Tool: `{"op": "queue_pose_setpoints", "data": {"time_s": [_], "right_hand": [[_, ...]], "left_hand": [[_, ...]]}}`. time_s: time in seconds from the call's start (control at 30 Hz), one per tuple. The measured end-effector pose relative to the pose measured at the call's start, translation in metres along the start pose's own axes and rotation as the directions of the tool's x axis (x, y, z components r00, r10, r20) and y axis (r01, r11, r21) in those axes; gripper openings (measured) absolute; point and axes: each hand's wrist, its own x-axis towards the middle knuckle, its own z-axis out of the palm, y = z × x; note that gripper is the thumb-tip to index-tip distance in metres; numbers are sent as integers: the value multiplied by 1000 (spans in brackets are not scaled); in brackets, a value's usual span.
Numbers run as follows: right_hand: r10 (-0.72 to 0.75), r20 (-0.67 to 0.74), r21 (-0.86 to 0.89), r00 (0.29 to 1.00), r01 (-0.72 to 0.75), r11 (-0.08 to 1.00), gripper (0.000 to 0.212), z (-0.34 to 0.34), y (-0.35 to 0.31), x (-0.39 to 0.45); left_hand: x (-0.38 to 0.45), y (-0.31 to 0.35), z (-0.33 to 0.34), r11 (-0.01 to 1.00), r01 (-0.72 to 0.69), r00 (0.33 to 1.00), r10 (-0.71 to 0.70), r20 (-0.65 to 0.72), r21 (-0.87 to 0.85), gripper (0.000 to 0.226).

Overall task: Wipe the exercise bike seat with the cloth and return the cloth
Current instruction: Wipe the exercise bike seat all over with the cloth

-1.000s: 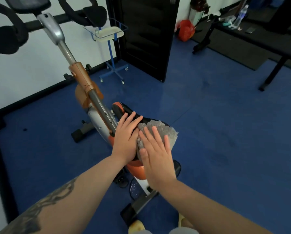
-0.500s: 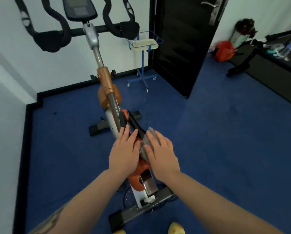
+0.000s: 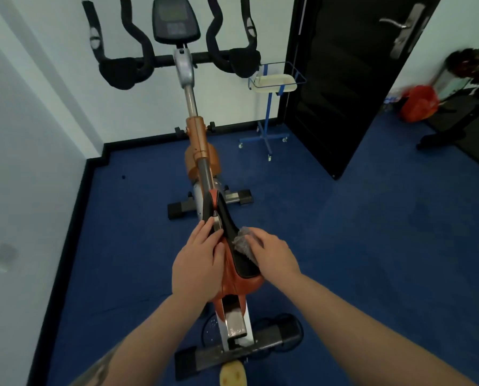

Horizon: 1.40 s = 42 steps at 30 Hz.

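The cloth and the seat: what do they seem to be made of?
The cloth looks like grey, nubby microfibre or terry, judging by its fuzzy surface. The seat looks like smooth, matte black and orange vinyl or synthetic leather, though plastic is possible.

A small home gym room.
An exercise bike [image 3: 196,151] with black handlebars [image 3: 177,59] stands on blue carpet [image 3: 372,246] by white walls; dark workout equipment [image 3: 461,126] sits beyond a black door [image 3: 344,79].
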Motion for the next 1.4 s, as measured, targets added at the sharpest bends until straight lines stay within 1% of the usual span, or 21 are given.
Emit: {"op": "queue_pose_setpoints", "data": {"time_s": [0.13,0.23,0.3,0.37,0.47,0.6,0.7,0.77,0.9,1.0,1.07,1.17,1.27,1.4], "right_hand": [[-16,-59,50,998,18,999,21,-26,1,1],[-21,-104,33,994,25,999,21,-46,3,-2],[-43,-155,-72,987,33,997,26,-60,3,-5],[-105,-184,-213,977,65,975,29,-78,4,-9],[-236,-155,-423,959,152,893,28,-109,5,-11],[-281,-84,-563,956,187,805,19,-156,24,-11],[-280,-78,-584,957,184,790,18,-199,50,-11],[-278,-66,-606,958,183,774,20,-232,71,-10],[-281,-101,-644,954,153,749,24,-311,118,-5],[-277,-113,-665,954,134,735,26,-358,142,3],[-274,-124,-652,954,130,747,25,-384,153,11],[-286,-153,-616,946,135,776,23,-409,162,26],[-326,-167,-594,930,169,787,22,-422,165,51],[-349,-134,-580,927,212,787,23,-432,160,95]], "left_hand": [[-2,1,0,1000,-22,1000,22,11,9,42],[-1,1,-3,999,-25,998,24,59,23,44],[0,6,-7,1000,-19,995,19,95,6,44],[5,21,-14,999,-14,997,16,69,-31,42],[19,58,-22,995,-102,995,102,-24,-19,38],[39,109,-21,984,-175,984,173,-44,-39,32],[44,141,-3,986,-168,985,168,-26,8,29],[44,163,12,992,-124,992,124,-13,15,29],[54,221,50,998,-60,998,59,13,35,30],[69,267,69,995,-65,998,64,27,70,31],[81,295,78,995,-67,998,65,21,79,31],[98,324,87,992,-78,997,74,34,99,32],[122,337,93,987,-80,996,76,35,141,36],[160,343,99,983,-66,998,62,31,172,38]]}}
